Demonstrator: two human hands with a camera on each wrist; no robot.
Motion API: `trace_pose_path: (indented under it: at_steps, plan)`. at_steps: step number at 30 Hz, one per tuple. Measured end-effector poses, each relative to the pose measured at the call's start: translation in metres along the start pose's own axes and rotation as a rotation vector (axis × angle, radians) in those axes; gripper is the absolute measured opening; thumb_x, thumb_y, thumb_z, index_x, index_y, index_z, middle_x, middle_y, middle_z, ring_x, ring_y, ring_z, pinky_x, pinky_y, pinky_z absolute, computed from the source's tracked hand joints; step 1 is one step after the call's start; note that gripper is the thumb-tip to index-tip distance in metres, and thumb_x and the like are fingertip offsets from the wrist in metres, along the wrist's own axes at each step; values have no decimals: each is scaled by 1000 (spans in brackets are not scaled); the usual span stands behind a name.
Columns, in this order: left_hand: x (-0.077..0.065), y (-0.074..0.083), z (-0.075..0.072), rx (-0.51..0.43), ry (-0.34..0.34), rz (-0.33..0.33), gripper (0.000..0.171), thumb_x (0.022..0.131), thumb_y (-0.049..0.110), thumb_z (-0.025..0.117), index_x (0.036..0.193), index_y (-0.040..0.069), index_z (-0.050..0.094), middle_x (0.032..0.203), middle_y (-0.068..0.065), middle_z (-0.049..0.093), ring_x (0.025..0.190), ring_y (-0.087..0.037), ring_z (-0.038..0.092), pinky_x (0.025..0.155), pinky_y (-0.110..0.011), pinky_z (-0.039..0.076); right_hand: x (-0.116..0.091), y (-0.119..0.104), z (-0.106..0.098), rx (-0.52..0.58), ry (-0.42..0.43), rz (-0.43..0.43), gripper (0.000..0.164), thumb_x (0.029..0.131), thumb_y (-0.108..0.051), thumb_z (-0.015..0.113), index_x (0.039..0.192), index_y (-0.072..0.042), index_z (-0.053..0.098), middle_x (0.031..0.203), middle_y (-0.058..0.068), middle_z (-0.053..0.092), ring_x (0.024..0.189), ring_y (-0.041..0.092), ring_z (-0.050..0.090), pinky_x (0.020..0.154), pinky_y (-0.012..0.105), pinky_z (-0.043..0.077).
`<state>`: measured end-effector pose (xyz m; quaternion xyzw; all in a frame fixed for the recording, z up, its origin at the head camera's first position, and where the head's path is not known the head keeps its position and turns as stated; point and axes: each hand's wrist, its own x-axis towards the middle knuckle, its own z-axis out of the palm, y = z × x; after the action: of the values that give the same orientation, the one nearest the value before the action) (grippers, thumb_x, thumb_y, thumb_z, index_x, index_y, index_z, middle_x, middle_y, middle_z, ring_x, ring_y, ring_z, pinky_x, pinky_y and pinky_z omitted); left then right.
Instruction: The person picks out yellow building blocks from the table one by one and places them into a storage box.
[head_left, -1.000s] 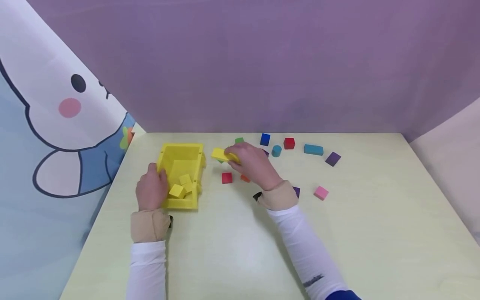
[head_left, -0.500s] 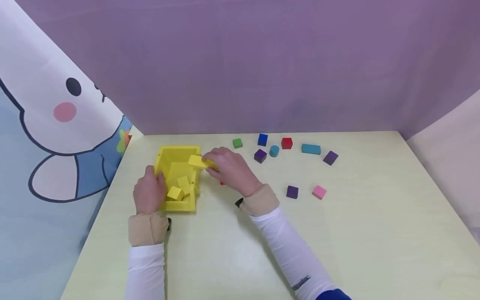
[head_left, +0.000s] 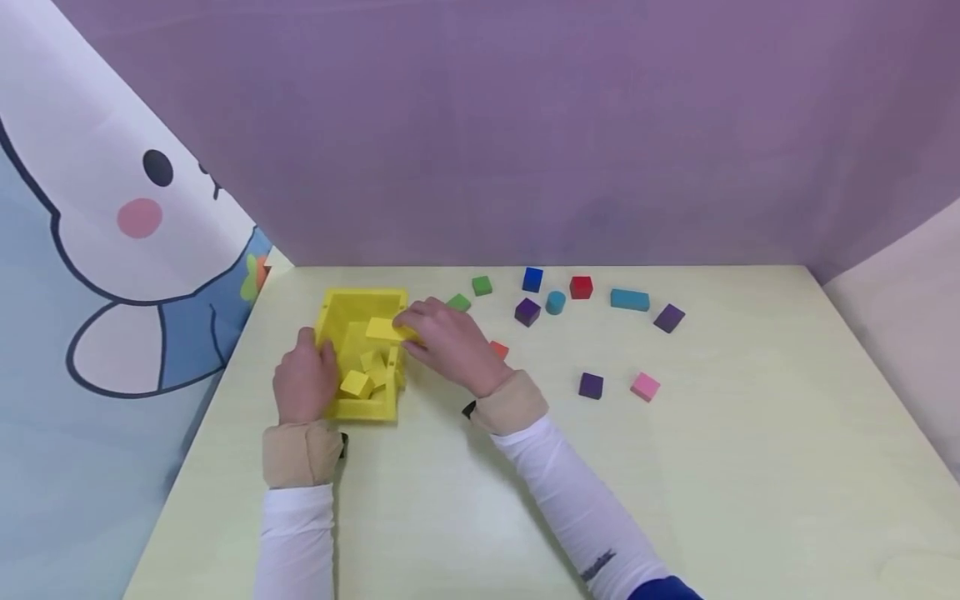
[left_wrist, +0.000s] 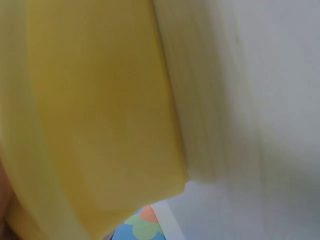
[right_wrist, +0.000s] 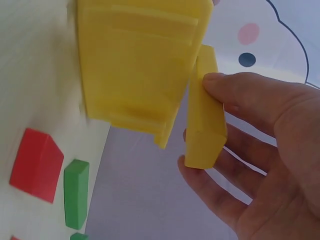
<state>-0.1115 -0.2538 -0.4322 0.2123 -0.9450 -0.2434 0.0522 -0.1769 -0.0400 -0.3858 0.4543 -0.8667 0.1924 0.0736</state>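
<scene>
A yellow plastic bin point(head_left: 365, 410) stands at the left of the table, with several yellow blocks point(head_left: 357, 384) in its near end. My left hand point(head_left: 305, 385) grips the bin's left wall, thumb over the rim. My right hand point(head_left: 453, 346) pinches a long yellow block point(right_wrist: 205, 117) between thumb and fingers. In the head view that block overlaps the bin's opening by the right rim. The right wrist view shows it held beside the top edge of the bin's outer wall point(right_wrist: 140, 65). Mostly bin wall point(left_wrist: 100, 110) fills the left wrist view; the left fingers are largely hidden there.
Right of the bin lie green blocks point(head_left: 482, 286), a red block point(right_wrist: 36, 165), an orange-red block point(head_left: 499, 349), purple blocks point(head_left: 527, 312), a blue cylinder point(head_left: 555, 302), a light-blue bar point(head_left: 629, 300) and a pink block point(head_left: 645, 387). A purple backdrop point(head_left: 540, 150) stands behind the table.
My right hand has carried the long yellow block leftward, from over the table to the bin's opening. The left hand keeps its grip and the bin stays in place.
</scene>
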Motion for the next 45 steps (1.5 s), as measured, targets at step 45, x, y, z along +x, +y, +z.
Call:
trace_pose_path:
  at_steps: [45]
  plan:
    - [-1, 0, 0, 4, 23, 23, 34, 97, 26, 36, 115, -3, 40, 84, -24, 57, 61, -32, 54, 57, -44, 43, 34, -39, 34, -128, -58, -10, 17, 85, -25, 62, 99, -17, 67, 95, -7, 62, 86, 12, 38, 76, 24, 31]
